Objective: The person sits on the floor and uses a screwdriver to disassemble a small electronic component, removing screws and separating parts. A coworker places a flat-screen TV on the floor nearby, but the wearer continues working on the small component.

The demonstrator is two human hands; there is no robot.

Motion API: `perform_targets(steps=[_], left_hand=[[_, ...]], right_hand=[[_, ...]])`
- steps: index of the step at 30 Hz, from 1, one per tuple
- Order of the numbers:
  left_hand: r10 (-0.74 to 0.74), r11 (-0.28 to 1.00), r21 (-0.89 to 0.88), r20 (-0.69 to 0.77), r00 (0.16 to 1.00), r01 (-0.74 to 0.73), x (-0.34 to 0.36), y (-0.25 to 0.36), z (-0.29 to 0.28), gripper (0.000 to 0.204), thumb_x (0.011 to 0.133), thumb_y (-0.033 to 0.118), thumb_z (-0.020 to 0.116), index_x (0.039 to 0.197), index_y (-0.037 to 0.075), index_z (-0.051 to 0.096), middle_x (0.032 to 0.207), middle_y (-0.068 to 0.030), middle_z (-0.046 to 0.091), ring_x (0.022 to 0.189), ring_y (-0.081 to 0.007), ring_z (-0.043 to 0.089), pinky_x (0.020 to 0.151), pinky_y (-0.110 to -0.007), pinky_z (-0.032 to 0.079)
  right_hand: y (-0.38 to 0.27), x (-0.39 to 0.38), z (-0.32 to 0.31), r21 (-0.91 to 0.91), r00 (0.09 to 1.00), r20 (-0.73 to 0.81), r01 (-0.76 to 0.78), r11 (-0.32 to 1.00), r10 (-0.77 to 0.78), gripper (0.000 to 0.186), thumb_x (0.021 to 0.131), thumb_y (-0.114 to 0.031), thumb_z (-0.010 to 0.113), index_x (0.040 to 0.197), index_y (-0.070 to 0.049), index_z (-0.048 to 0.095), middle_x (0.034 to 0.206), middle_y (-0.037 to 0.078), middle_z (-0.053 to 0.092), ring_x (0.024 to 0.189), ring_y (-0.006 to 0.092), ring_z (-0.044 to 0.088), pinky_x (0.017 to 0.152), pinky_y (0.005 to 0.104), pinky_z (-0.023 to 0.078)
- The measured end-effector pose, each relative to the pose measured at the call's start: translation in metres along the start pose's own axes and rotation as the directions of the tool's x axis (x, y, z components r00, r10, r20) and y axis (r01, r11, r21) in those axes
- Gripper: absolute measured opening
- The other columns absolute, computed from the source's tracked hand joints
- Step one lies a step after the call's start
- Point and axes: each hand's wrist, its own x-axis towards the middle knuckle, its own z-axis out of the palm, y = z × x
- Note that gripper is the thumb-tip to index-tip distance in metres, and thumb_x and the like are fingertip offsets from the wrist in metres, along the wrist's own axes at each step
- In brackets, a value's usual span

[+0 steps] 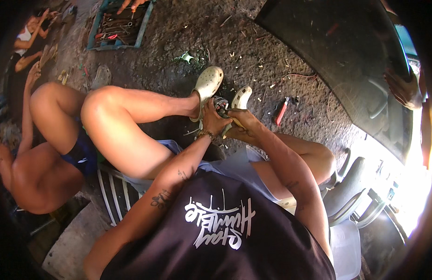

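A small grey metal part (220,106) sits between the two cream clogs (207,85), just above both hands. The left hand (212,119) is curled around its near side, gripping it. The right hand (241,120), closed, presses a yellow-handled tool (236,122) against the part.

Left hand (215,120) and right hand (239,120) gripping what looks like a metal part (222,106), between pale clogs (207,86)

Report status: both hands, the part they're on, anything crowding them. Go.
Left hand and right hand both clamped on a small metal part between the feet. Pale clogs flank it. Red-handled tool lies apart, right.
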Motion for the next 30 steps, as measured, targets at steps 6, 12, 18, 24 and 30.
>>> perform_targets(steps=[6, 12, 18, 24, 30], left_hand=[[-0.014, 0.99, 0.137, -0.017, 1.0, 0.016, 0.001, -0.003, 0.012, 0.125, 0.062, 0.055, 0.088, 0.154, -0.003, 0.027, 0.148, -0.0343, 0.041, 0.137, -0.0487, 0.041, 0.116, -0.053, 0.035], [0.451, 0.85, 0.235, 0.14, 0.881, -0.472, 0.005, 0.018, -0.004, 0.088, 0.074, 0.043, 0.079, 0.142, 0.0, 0.043, 0.133, -0.0277, 0.054, 0.127, -0.0427, 0.051, 0.11, -0.052, 0.039], [0.637, 0.673, 0.178, 0.354, 0.685, -0.718, 0.029, 0.031, -0.033, 0.043, 0.083, 0.021, 0.072, 0.123, 0.005, 0.065, 0.112, -0.0173, 0.07, 0.112, -0.0383, 0.061, 0.099, -0.05, 0.047], [0.663, 0.67, 0.088, 0.375, 0.648, -0.737, 0.035, 0.034, -0.033, 0.022, 0.081, 0.012, 0.069, 0.103, 0.008, 0.071, 0.104, -0.0156, 0.072, 0.101, -0.0372, 0.066, 0.091, -0.048, 0.051], [0.673, 0.655, 0.099, 0.374, 0.638, -0.749, 0.026, 0.051, -0.047, 0.024, 0.079, 0.01, 0.073, 0.103, 0.011, 0.069, 0.103, -0.0156, 0.072, 0.1, -0.0367, 0.067, 0.087, -0.048, 0.053]], right_hand=[[-0.003, -0.024, 0.024, -0.956, 0.891, 0.003, 0.136, 0.261, -0.454, 0.062, 0.081, -0.037, 0.078, 0.132, -0.009, 0.058, 0.095, 0.013, 0.076, 0.082, 0.0247, 0.075, 0.063, 0.0392, 0.059], [-0.003, -0.015, 0.034, -0.821, 0.876, -0.345, -0.107, 0.56, -0.337, 0.039, 0.091, -0.034, 0.063, 0.121, -0.008, 0.059, 0.099, 0.011, 0.074, 0.083, 0.0288, 0.075, 0.07, 0.0464, 0.058], [-0.001, -0.017, 0.048, -0.282, 0.588, -0.773, 0.02, 0.959, -0.24, 0.04, 0.097, -0.037, 0.056, 0.121, -0.005, 0.054, 0.115, 0.028, 0.061, 0.093, 0.0489, 0.068, 0.08, 0.0585, 0.055], [0.011, -0.015, 0.044, -0.101, 0.555, -0.824, 0.055, 0.993, -0.115, 0.043, 0.099, -0.042, 0.053, 0.121, -0.006, 0.06, 0.122, 0.026, 0.06, 0.103, 0.0471, 0.066, 0.089, 0.0546, 0.054], [0.047, -0.025, 0.046, -0.026, 0.711, -0.702, -0.069, 0.997, 0.031, 0.054, 0.101, -0.053, 0.051, 0.126, -0.006, 0.061, 0.107, 0.028, 0.072, 0.107, 0.0463, 0.068, 0.089, 0.0546, 0.054]])
